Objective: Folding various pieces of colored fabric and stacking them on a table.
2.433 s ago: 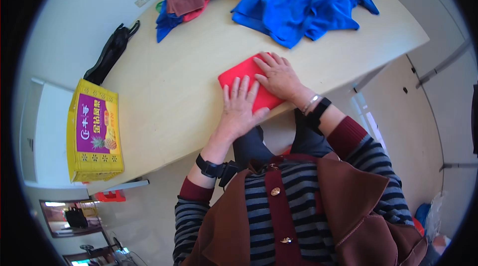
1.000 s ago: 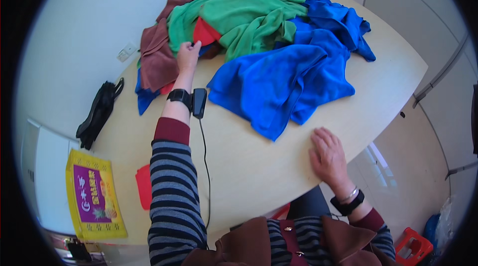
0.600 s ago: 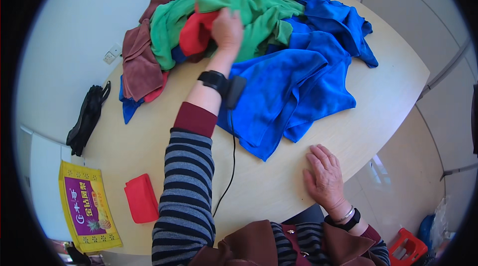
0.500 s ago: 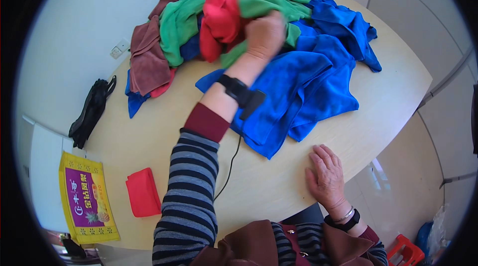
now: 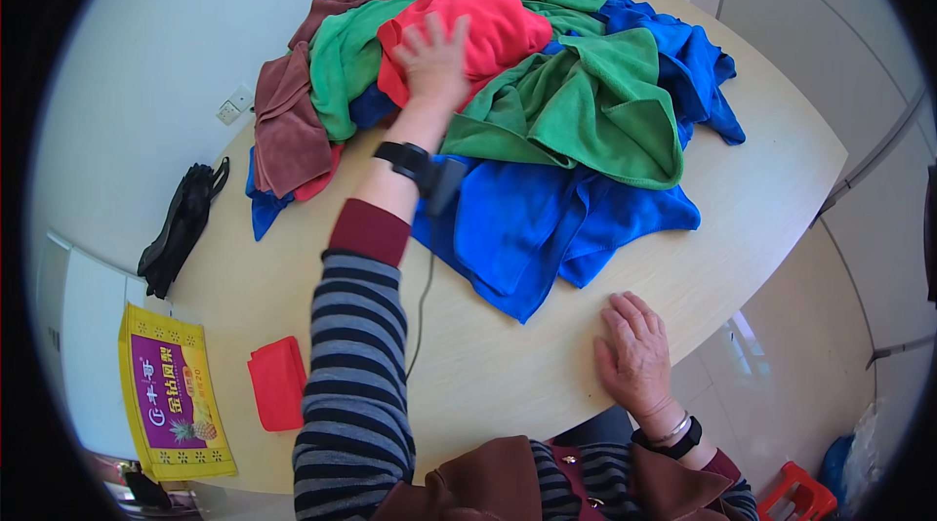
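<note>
Red cloth (image 5: 478, 28), upper centre of frame, atop the heap of green, blue and brown cloths. Left hand (image 5: 432, 58) laid on its near edge, fingers spread; whether any fabric was pinched underneath could not be told. Right hand (image 5: 636, 355) rested flat and empty on the table (image 5: 488, 375), lower right. Step judged: picking the cloth from the heap. Next move judged to need a closed pinch and a pull toward the bare tabletop. Folded red cloth (image 5: 278, 382) lay lower left.

Striped sleeves with maroon cuffs, a brown vest, black wristbands, one cabled.
</note>
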The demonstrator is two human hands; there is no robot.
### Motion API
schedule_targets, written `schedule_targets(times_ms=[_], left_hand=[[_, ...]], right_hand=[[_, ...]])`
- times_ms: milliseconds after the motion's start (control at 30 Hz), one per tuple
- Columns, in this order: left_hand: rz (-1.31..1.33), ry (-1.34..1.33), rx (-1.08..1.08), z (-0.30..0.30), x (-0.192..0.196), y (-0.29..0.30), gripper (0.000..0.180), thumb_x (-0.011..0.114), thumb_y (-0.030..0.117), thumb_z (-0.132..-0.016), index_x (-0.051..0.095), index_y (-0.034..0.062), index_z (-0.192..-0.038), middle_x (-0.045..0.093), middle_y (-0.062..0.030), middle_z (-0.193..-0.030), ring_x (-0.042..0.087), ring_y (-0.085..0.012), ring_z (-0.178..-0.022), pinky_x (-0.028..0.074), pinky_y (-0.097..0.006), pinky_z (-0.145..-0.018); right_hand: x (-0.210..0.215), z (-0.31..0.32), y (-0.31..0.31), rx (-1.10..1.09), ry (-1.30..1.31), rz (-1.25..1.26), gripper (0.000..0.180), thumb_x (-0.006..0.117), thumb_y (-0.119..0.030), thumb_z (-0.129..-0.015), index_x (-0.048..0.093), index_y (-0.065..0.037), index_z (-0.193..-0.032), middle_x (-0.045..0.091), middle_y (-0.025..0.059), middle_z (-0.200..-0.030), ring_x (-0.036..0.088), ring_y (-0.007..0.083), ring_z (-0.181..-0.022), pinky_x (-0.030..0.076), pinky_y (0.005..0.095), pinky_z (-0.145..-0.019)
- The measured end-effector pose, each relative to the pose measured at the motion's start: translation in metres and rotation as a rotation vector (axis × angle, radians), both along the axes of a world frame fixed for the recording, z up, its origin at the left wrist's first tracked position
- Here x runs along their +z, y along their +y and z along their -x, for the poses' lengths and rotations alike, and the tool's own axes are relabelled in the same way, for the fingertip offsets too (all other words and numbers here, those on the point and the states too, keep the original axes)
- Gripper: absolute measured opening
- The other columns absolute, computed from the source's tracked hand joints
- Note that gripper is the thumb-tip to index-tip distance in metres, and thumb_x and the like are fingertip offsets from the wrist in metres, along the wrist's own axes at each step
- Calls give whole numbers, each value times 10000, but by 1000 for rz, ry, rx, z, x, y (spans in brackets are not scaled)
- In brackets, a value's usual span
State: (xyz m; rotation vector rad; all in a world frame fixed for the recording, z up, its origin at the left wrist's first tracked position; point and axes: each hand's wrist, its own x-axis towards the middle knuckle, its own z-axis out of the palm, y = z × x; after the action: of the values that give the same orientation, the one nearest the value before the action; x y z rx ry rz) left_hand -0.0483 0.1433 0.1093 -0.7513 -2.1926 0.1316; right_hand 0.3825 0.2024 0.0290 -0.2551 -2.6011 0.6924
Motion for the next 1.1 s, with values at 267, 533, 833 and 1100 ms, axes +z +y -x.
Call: schedule_targets(times_ms=[267,533,833,1100], left_hand=[[-341,-390,109,54,-42,21,668,690,311,-761,416,207,-1362,465,-220,-1336,499,-462,-1148,485,-535,-830],[-972,-240,-390,101,68,-51,336,664,266,-760,658,28,-998,682,-209,-899,655,-363,-875,491,-452,-782],[-1207,-420,-786,-29,224,-118,286,710,184,-784,663,27,-1018,685,-26,-887,605,-120,-769,502,-290,-699],[-417,-273,-706,-153,86,-65,360,661,277,-861,600,2,-1086,666,-135,-802,652,-289,-709,522,-375,-668]], right_hand=[[0,1,3,10,-35,4,384,665,-71,-717,577,-11,-1086,556,153,-1219,500,347,-1182,407,436,-981],[0,-2,-3,17,13,3,373,662,-87,-726,574,-10,-1081,555,154,-1215,495,346,-1185,400,436,-990],[-6,-8,1,-7,90,-32,347,643,-102,-741,577,13,-1062,559,167,-1193,498,336,-1173,398,428,-999],[-10,-9,0,-18,113,-53,329,643,-77,-744,576,-6,-1057,564,155,-1187,494,343,-1178,397,429,-1008]])
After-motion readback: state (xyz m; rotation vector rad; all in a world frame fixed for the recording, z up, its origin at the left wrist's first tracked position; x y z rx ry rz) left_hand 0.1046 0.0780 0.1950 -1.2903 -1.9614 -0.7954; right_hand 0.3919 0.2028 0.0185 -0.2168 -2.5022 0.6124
